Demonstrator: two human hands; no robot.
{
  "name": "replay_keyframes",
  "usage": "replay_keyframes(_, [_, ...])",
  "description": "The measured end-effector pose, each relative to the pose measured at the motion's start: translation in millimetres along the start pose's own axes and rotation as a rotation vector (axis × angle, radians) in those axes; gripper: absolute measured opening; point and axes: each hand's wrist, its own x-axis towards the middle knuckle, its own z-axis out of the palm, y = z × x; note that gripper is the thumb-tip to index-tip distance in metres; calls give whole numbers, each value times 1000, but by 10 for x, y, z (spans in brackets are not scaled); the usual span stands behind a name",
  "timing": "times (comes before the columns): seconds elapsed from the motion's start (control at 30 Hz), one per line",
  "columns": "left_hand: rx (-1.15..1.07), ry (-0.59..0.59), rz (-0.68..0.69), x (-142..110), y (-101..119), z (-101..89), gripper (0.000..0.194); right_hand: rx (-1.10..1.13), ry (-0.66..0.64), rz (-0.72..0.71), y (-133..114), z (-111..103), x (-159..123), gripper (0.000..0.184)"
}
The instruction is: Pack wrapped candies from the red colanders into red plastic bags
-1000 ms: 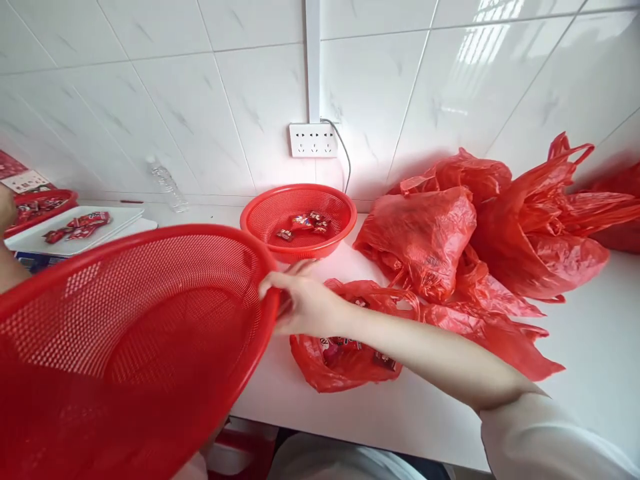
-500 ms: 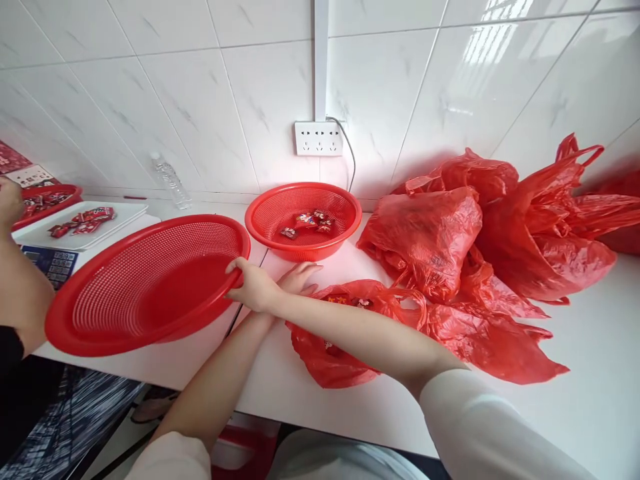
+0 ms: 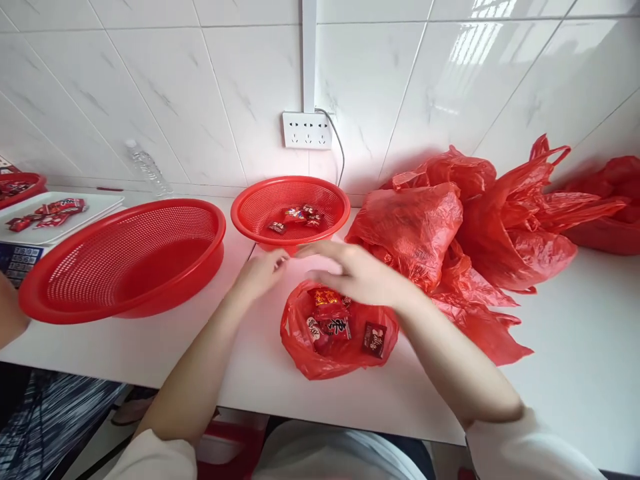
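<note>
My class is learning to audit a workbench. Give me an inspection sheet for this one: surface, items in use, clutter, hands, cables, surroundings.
Surface: white table, with a seam near the middle.
Items in use: open red plastic bag holding printed packets; rear mesh basket holding a few small packets; left mesh basket tilted.
Clutter: heaped red plastic bags on the right; clear plastic bottle by the wall.
Hands: left hand curled, contents unclear; right hand with fingers apart, over the bag's far edge.
Cables: grey cable beside the outlet panel, lower end hidden.
Surroundings: tiled wall; keypad scale with more packets; another person's forearm.
</note>
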Motion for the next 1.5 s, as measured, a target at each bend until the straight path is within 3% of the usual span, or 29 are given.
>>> replay_keyframes(0.1, [168, -72, 131, -201, 211, -247, 29, -250, 93, 220, 100, -340, -453, 42])
replay_keyframes(0.2, [359, -150, 104, -515, 423, -381, 43, -530, 35, 444, 232, -382, -779, 56])
replay_keyframes(0.33, [492, -365, 13, -819, 469, -342, 50, -696, -83, 673, 392, -347, -971, 23])
replay_keyframes(0.47, [352, -543, -73, -764, 370, -253, 44, -494, 19, 670, 398, -528, -959, 26])
replay_keyframes(0.6, [-84, -663, -202, -522, 446, -322, 37, -18, 150, 667, 247, -789, -830, 25])
replay_keyframes(0.7, [-378, -622, -156, -333, 596, -518, 33, 145, 395, 558, 132, -885, -708, 28])
replay_keyframes(0.87, [-817, -334, 85, -41, 819, -836, 27, 243, 1091, 225, 82, -839, -522, 26])
replay_keyframes(0.93, [-941, -257, 171, 45, 890, -841, 22, 301, 1187, 149, 122, -814, -475, 23])
replay_keyframes(1.03, [-1074, -108, 311, 146, 971, -698, 12, 348, 1223, 51, 214, -811, -446, 18])
replay_keyframes(1.1, [-1100, -9, 438, 202, 1011, -550, 16, 356, 1220, 16, 266, -815, -443, 16])
replay_keyframes(1.17, [-1052, -20, 536, 233, 1048, -400, 31, 334, 1150, 6, 280, -801, -440, 14])
replay_keyframes(1.27, [-917, -224, 519, 186, 1129, -195, 62, 191, 933, -64, 201, -727, -426, 6])
replay_keyframes(1.33, [-786, -355, 467, 92, 1201, -66, 70, 49, 727, -132, 99, -658, -417, 4])
replay_keyframes(1.37, [-706, -401, 461, 39, 1239, -6, 66, -14, 626, -161, 47, -627, -416, 6])
replay_keyframes(1.47, [-591, -484, 523, -74, 1322, 131, 16, -93, 393, -189, -57, -585, -421, 15])
replay_keyframes(1.5, [-603, -489, 515, -84, 1334, 154, 14, -73, 353, -170, -63, -589, -423, 20])
